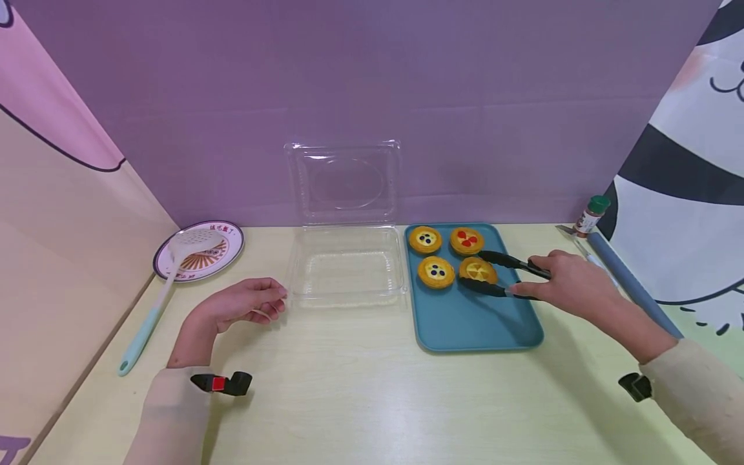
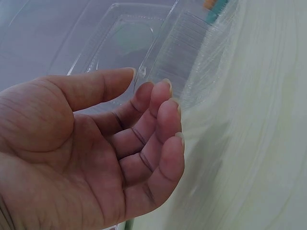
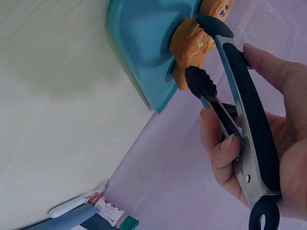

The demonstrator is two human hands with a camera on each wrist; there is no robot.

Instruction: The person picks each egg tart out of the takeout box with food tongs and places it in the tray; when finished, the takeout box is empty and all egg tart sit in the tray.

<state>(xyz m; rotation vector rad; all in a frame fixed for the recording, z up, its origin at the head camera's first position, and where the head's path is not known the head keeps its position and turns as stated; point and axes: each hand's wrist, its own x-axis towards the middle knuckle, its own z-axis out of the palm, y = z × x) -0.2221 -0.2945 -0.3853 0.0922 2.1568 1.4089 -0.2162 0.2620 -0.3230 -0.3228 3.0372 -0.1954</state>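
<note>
Right hand (image 1: 572, 282) grips black tongs (image 1: 504, 273), whose tips straddle the near-right tart (image 1: 478, 270) of four on a teal tray (image 1: 482, 326). Left hand (image 1: 247, 301), fingers relaxed and holding nothing, rests on the table (image 1: 372, 394) just beside an open clear plastic box (image 1: 346, 266).

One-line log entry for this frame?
right hand: grips tongs, tips astride orange-slice tart | teal tray: four tarts | left hand: idle by open clear container
</note>
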